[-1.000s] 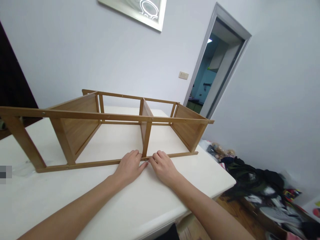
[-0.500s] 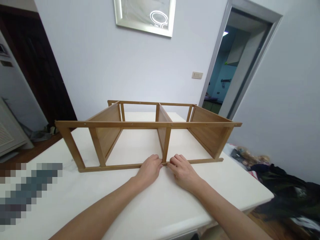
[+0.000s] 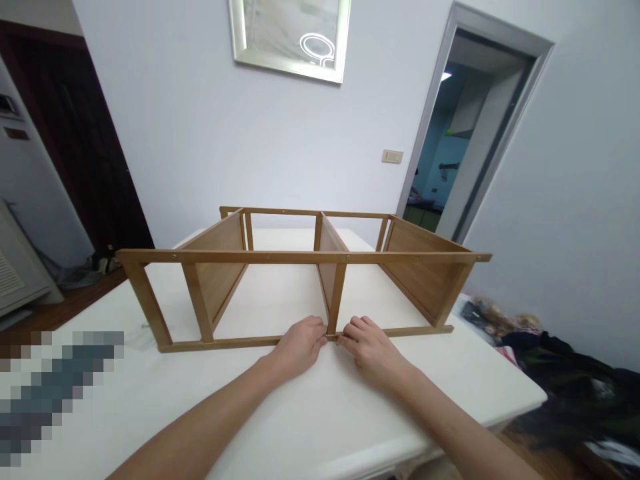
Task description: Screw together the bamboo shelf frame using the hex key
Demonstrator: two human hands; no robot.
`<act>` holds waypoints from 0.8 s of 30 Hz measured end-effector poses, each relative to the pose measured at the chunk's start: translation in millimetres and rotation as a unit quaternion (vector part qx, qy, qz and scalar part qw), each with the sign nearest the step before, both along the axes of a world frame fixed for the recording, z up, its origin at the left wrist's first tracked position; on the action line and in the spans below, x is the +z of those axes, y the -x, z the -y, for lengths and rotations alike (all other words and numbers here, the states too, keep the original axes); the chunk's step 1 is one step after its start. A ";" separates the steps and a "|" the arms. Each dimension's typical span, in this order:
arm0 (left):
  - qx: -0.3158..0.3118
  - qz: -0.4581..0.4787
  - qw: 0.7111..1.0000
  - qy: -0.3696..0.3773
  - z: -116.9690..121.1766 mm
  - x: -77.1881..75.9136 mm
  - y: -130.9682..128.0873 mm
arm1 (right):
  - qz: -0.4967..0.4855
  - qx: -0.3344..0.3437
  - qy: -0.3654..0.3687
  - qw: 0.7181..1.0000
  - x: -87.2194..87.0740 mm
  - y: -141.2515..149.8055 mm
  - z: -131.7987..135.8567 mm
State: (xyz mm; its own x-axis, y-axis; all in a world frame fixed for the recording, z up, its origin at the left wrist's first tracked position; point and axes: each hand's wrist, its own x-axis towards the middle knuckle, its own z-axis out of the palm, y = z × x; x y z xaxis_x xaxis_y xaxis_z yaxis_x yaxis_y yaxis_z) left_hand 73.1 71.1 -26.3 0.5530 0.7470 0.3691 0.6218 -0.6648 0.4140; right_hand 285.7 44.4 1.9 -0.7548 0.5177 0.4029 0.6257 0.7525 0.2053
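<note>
A wooden shelf rack [image 3: 295,257] lies on its side on a white table [image 3: 280,427]. My left hand [image 3: 299,347] is closed around its lower front rail, just left of the middle upright, thumb pressed near the joint. On the other side of that upright, my right hand [image 3: 369,347] has its fingers bent and pinched together close to the rail. Whatever lies between the right fingertips is too small to make out. Small screw heads dot the upper front rail.
Dark clothes [image 3: 565,373] are piled low at the right, beyond the table edge. Behind the table is a wall with a framed mirror [image 3: 290,40] and a switch [image 3: 393,157]. A doorway opens at right; a dark door [image 3: 65,147] stands left. A blurred patch covers the table's left end.
The whole scene sits slightly lower in the picture as my head has shifted. Both hands stay at the same joint, the right fingers moving only slightly.
</note>
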 end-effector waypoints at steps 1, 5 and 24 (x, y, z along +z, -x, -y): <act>-0.001 0.003 1.000 -0.001 -0.8 0.0 0.8 | 0.004 -0.003 -0.001 1.000 0.0 1.1 0.0; -0.010 0.006 1.000 -0.002 -4.6 0.7 4.2 | 0.012 -0.018 -0.003 1.000 -1.7 3.7 -1.9; 0.017 -0.040 0.999 -0.018 -19.7 3.1 23.2 | -0.093 -0.083 0.011 0.992 -12.0 10.5 12.2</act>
State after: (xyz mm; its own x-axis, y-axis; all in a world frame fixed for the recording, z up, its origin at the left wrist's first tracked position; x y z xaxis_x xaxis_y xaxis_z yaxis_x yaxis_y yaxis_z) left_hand 50.0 90.8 -23.3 0.5560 0.7529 0.3521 0.6748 -0.6562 0.3377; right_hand 275.1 32.2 -10.1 -0.5718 0.6396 0.5138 0.7672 0.6387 0.0588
